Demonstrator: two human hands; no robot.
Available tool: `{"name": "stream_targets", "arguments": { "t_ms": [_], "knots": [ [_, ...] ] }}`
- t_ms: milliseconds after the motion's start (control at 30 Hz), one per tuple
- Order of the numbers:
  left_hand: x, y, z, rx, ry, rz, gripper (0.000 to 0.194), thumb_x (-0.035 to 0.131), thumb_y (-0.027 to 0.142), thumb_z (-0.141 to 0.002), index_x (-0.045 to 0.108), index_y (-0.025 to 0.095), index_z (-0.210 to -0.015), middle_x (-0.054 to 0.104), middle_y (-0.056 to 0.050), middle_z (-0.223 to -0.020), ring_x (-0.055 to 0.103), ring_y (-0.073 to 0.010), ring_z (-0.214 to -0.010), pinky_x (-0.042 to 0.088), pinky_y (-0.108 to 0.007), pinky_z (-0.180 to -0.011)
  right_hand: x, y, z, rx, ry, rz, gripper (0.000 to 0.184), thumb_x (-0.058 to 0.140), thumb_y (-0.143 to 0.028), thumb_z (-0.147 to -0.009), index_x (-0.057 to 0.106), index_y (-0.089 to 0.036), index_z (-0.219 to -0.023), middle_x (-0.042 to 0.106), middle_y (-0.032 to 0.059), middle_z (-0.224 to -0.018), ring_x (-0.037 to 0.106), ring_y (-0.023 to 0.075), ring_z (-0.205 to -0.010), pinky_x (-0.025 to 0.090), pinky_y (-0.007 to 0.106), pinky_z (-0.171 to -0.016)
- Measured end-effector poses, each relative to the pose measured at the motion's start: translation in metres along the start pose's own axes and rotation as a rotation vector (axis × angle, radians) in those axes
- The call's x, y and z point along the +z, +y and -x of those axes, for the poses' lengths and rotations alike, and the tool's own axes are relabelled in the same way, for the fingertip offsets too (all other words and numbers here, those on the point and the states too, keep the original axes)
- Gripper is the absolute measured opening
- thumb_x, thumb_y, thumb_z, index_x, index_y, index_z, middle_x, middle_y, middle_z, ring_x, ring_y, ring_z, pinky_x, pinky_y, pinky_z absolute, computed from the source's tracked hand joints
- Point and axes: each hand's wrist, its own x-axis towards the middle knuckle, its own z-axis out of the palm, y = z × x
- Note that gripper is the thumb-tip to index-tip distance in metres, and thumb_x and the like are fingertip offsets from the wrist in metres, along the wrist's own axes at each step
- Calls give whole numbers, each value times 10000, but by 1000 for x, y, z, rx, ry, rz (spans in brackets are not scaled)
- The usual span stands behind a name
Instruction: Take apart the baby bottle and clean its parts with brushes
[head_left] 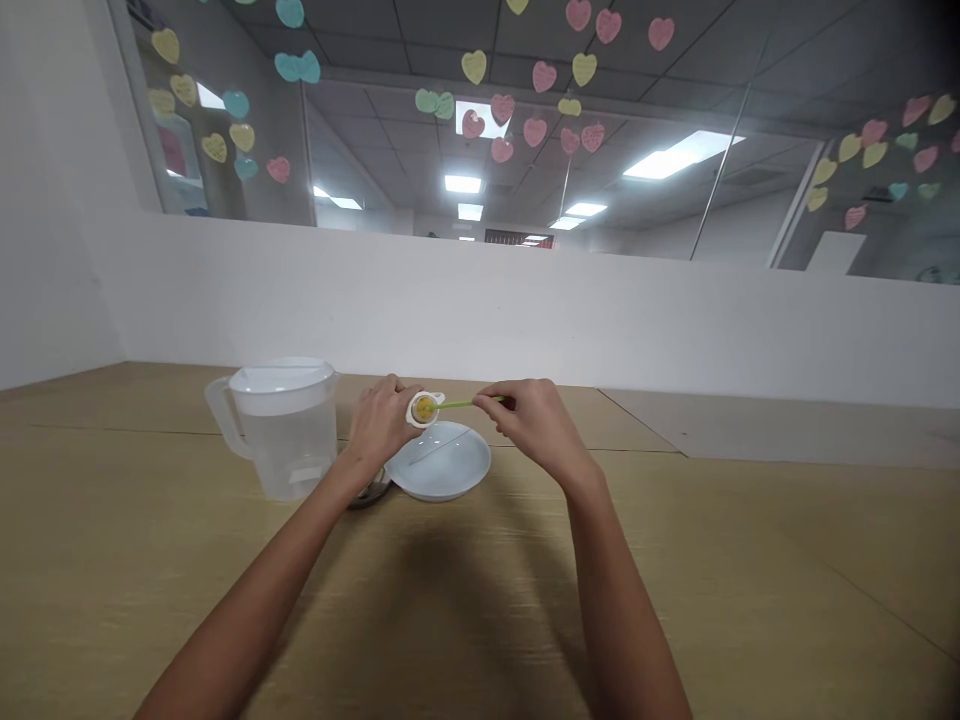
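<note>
Green stick [461,404] pinched in right fingers [491,398], left fingers [397,392] seemingly gripping white ring [414,410].

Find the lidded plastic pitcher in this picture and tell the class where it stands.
In the head view, the lidded plastic pitcher stands on the wooden table just left of the person's left hand, with the white plate further right.

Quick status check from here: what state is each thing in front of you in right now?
Left hand: closed around the white ring.
Right hand: pinching the green stick.
White ring: held up, yellow in its middle.
Green stick: held level, one end at the ring.
Plastic jug: upright, white lid on.
White dish: on the table, thin clear rod lying in it.
Dark metal object: on the table, partly hidden behind the left wrist.
</note>
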Motion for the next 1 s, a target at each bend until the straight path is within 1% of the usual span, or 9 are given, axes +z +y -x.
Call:
{"name": "stream_targets", "arguments": {
  "t_ms": [167,300,367,500,633,700,833,900,1000],
  "knots": [
    [-3,2,1,-5,-2,18,387,621,354,-700,587,263,-1075,515,-43,-923,514,-200,-828,365,-291,-676,-13,-5,7,30,14,-50,264,468,-286,-838,699,-179,-770,621,8,-593,495,101,-500,333,218,-531],
    [-2,0,1,-29,-30,27,413,632,373,-693,583,260,-1087,511,-48,-946,516,-203,-830,372,-294,-686,-19,-8,12,32,36,-51,281,465,-310,-832,694,-177,-736,597,-2,-559,469,92,-466,336,219,-509],
    [-1,0,1,-31,-20,21,417,636,385,-689,587,259,-1084,511,-49,-937,516,-204,-817,373,-299,-686,-23,-8,14,41,55,-49,276,475,-319,-825,698,-177,-747,584,-6,-535,463,92,-453,337,221,-499],
    [2,3,1,1,11,6,395,637,340,-684,597,250,-1066,515,-49,-911,515,-199,-800,369,-299,-692,-29,-8,18,64,87,-46,259,497,-334,-816,699,-183,-759,586,-10,-531,488,98,-455,340,222,-484],
    [3,6,2,23,0,-4,364,620,336,-695,596,244,-1046,512,-60,-917,511,-208,-802,360,-305,-683,-35,-10,23,87,107,-47,267,504,-362,-808,697,-185,-756,599,-3,-538,527,112,-459,360,224,-466],
    [5,3,3,2,-22,-32,338,601,341,-713,601,224,-1030,511,-79,-928,511,-224,-814,359,-325,-694,-41,-10,27,112,176,-48,279,514,-391,-796,695,-185,-741,611,3,-548,549,122,-462,385,228,-466],
    [14,-7,3,-19,-46,-84,279,540,221,-752,606,197,-1022,521,-115,-962,508,-254,-885,355,-364,-748,-58,-6,39,204,482,-26,274,568,-417,-752,694,-175,-767,611,14,-527,581,147,-468,446,247,-479],
    [19,-9,3,55,-29,-90,304,490,132,-766,600,204,-1040,528,-118,-981,501,-251,-921,351,-370,-776,-64,-3,44,239,568,-19,264,587,-413,-737,694,-177,-786,612,13,-524,594,156,-477,465,251,-475],
    [26,-8,4,256,18,-116,349,418,46,-794,589,212,-1049,539,-107,-1011,486,-229,-966,330,-370,-849,-65,2,43,261,547,-24,249,592,-397,-734,695,-176,-788,621,15,-539,610,160,-494,474,244,-461]
  ]
}}
